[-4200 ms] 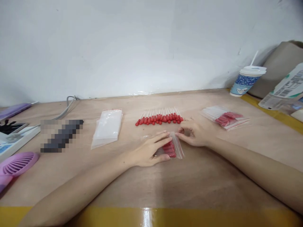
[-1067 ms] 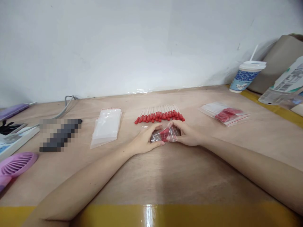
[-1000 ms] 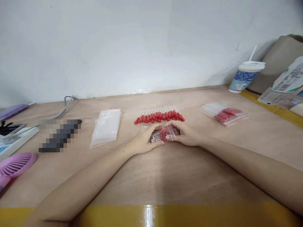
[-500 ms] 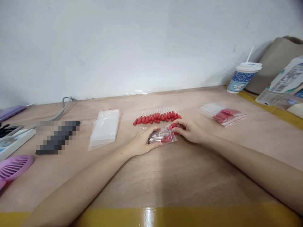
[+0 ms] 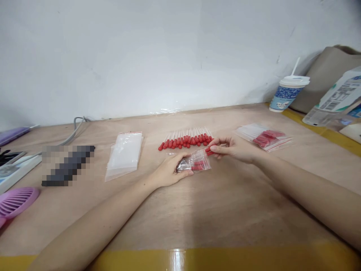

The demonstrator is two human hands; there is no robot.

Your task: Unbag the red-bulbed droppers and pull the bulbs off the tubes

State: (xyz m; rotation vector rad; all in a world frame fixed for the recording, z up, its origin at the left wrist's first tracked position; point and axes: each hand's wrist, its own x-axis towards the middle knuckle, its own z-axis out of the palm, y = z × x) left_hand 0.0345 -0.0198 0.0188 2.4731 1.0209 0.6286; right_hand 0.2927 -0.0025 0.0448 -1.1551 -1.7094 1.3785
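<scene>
My left hand is closed around the left part of a clear zip bag, thumb and fingers on its edges. Inside the bag lie several red-tipped sticks. At the bag's right mouth, my right hand pinches another red-tipped stick by its red end; its other end is hard to see through the plastic. Just behind the bag, a row of red-tipped sticks lies on the table, red ends toward me and pale thin ends toward the wall.
Flat clear bags are stacked at left. Filled bags lie at right. A paper cup with a straw and a plastic bottle stand back right. A pink fan and a blurred-out dark object are at left.
My right hand has shifted slightly right and up at the bag's mouth, and the red end between its fingers now shows outside the bag. My left hand keeps its place.
</scene>
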